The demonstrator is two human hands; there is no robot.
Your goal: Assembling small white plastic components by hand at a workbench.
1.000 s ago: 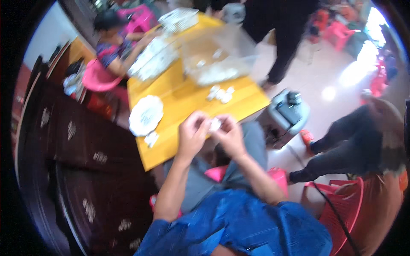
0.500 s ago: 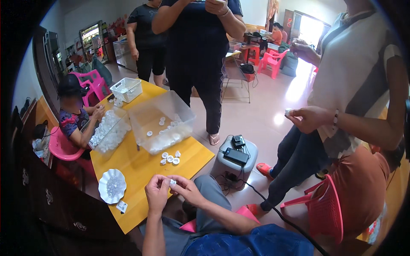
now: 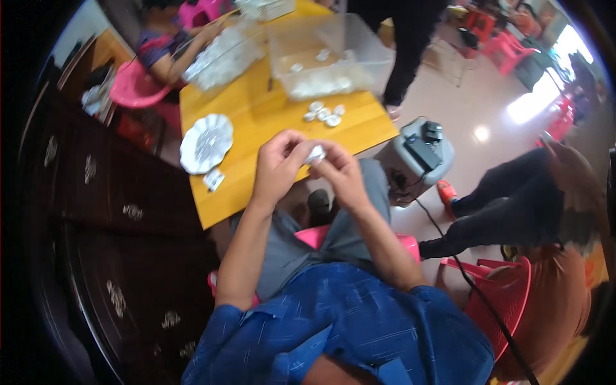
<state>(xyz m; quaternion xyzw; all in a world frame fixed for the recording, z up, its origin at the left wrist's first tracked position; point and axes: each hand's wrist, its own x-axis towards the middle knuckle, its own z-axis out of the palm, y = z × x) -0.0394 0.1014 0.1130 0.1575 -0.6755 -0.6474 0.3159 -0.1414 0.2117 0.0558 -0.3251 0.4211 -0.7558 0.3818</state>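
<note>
Right now, left hand [image 3: 277, 165] and right hand [image 3: 342, 173] pinch a small white piece [image 3: 316, 154] by the near edge of the surface [image 3: 256, 125].
Each grip is narrow, closed on that piece, and a slip could send it down past the edge toward the lap [image 3: 273, 247]. Beyond, the scalloped dish [image 3: 187, 156] sits close to the left edge, so a stray nudge might tip it; farther off, loose white caps [image 3: 333, 120] lie before the clear bin [image 3: 280, 70] toward the right corner, easily scattered by a careless sweep.
</note>
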